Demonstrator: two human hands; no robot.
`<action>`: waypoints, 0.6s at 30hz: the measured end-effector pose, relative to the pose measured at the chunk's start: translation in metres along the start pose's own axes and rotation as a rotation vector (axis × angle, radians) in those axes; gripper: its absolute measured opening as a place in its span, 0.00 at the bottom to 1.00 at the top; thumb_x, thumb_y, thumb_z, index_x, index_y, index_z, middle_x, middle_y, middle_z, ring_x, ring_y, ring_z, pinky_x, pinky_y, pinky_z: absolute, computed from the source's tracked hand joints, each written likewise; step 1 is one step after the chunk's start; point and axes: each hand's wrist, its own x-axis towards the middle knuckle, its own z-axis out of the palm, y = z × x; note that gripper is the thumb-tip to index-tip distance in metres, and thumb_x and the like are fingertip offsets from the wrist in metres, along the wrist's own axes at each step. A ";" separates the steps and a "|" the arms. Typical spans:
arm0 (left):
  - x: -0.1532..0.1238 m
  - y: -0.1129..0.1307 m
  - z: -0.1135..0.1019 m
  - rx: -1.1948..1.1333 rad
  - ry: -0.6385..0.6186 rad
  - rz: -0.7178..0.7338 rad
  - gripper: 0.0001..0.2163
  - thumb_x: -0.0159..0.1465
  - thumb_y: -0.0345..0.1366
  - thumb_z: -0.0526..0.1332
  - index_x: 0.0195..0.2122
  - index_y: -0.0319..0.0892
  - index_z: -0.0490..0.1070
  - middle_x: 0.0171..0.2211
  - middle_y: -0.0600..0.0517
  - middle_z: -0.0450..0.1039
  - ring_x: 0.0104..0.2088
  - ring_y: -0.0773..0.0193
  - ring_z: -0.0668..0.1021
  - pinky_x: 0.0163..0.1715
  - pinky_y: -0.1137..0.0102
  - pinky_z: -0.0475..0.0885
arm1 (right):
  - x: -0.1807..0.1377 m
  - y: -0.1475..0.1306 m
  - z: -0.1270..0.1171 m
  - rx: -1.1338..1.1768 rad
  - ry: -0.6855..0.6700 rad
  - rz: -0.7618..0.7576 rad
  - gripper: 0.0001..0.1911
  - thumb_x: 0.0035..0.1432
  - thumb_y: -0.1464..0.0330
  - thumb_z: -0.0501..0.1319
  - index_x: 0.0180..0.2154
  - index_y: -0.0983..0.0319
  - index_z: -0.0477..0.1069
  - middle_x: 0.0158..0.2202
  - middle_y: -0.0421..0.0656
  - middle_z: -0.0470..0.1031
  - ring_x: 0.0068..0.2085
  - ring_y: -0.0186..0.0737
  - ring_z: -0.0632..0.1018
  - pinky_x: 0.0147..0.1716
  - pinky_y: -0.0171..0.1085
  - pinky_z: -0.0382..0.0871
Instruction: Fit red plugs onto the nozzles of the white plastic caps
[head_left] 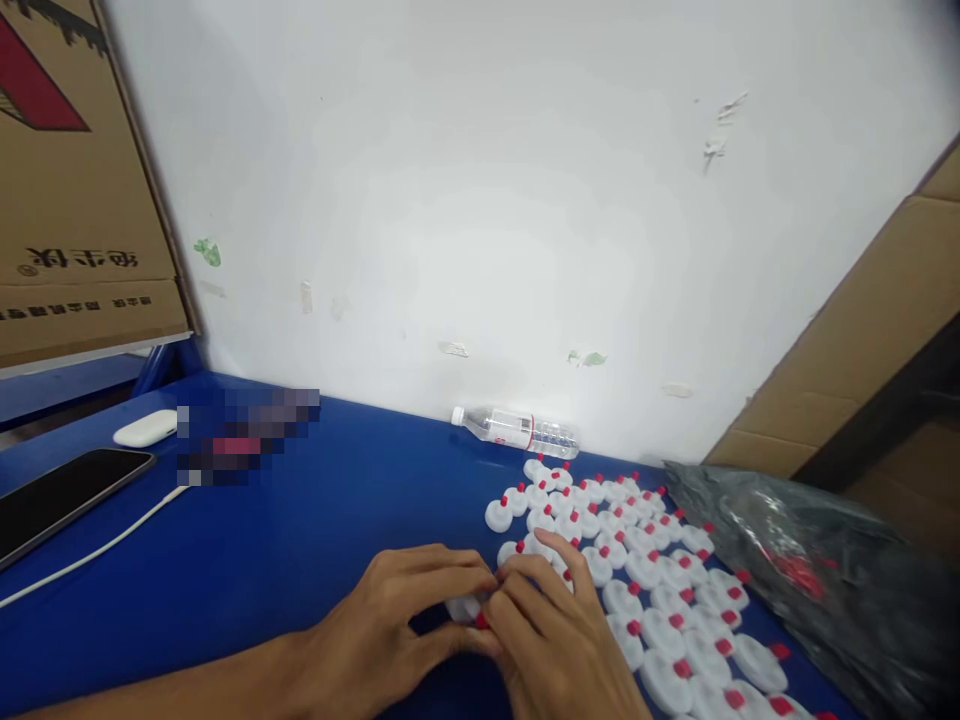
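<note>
My left hand [401, 620] and my right hand [559, 640] meet low in the middle of the blue table [300, 550]. Together their fingertips pinch one white round cap with a red tip [469, 608], mostly hidden under the fingers. Just right of my hands, several identical white caps with red tips [645, 570] lie in rows, running from the wall toward the front right.
A clear water bottle [517, 430] lies on its side against the white wall. A black plastic bag [817, 560] sits at the right. A dark phone [60, 495], a white cable [90, 555] and a white case [145, 428] lie at the left. Cardboard boxes [67, 180] stand at both sides.
</note>
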 end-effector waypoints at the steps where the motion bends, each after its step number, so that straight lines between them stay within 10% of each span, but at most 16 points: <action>1: 0.002 -0.001 0.000 -0.023 -0.025 0.009 0.20 0.76 0.55 0.53 0.50 0.47 0.78 0.44 0.53 0.86 0.42 0.66 0.86 0.47 0.78 0.80 | 0.002 -0.001 -0.001 -0.018 0.019 -0.005 0.13 0.71 0.75 0.53 0.33 0.58 0.67 0.29 0.37 0.75 0.38 0.39 0.79 0.65 0.44 0.55; 7: 0.003 -0.019 -0.001 -0.009 -0.080 -0.129 0.11 0.74 0.47 0.63 0.53 0.53 0.78 0.51 0.50 0.75 0.49 0.57 0.79 0.50 0.63 0.78 | 0.014 0.035 -0.046 -0.038 -0.102 0.120 0.07 0.70 0.71 0.58 0.38 0.57 0.73 0.34 0.38 0.78 0.40 0.40 0.78 0.65 0.50 0.52; 11: 0.006 -0.028 -0.003 -0.012 -0.151 -0.257 0.09 0.71 0.40 0.67 0.52 0.55 0.78 0.47 0.53 0.75 0.48 0.57 0.78 0.52 0.62 0.76 | 0.010 0.102 -0.089 -0.088 -0.061 0.612 0.25 0.74 0.53 0.47 0.33 0.55 0.76 0.35 0.43 0.82 0.41 0.48 0.80 0.59 0.51 0.62; 18: 0.007 -0.032 0.000 -0.035 -0.220 -0.367 0.10 0.73 0.39 0.63 0.54 0.55 0.75 0.50 0.54 0.77 0.49 0.58 0.81 0.53 0.64 0.77 | -0.025 0.176 -0.107 -0.021 -0.185 0.892 0.40 0.75 0.47 0.36 0.47 0.60 0.82 0.49 0.50 0.85 0.53 0.54 0.83 0.58 0.50 0.71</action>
